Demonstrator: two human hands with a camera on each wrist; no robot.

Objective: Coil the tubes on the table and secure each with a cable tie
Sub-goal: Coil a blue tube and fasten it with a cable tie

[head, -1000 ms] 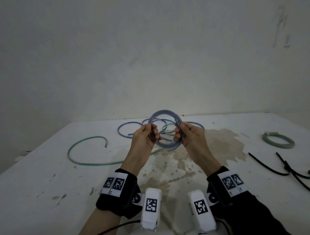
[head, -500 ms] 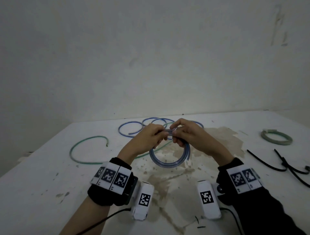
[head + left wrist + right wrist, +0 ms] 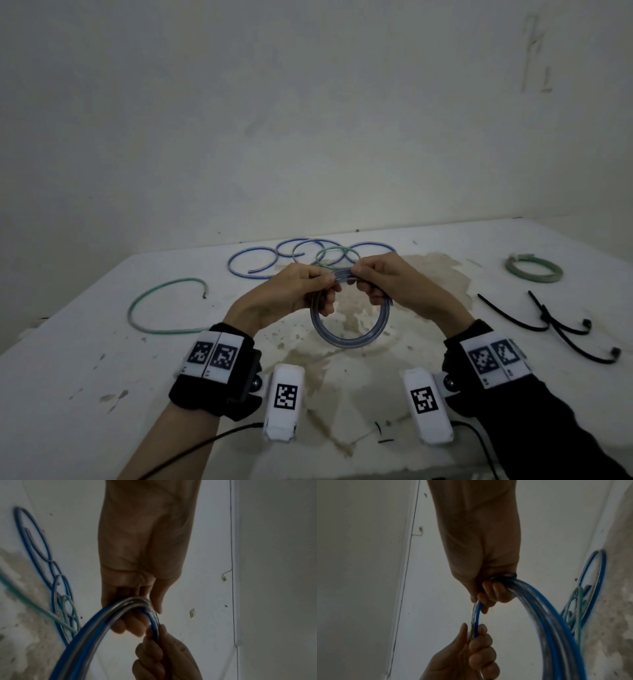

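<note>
Holding the blue coil (image 3: 349,329) above the stained surface (image 3: 85,359), both hands pinching its top.

A second ago the coil stood upright; now it hangs from left hand (image 3: 294,291) and right hand (image 3: 394,281), fingers curled round the bunched turns. Winding looks done; black cable ties (image 3: 548,318) lie untouched, right.

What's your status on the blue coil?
Left hand and right hand both grip coiled blue-striped clear tube. No tie on it. Black cable ties lie right, unobstructed.
</note>
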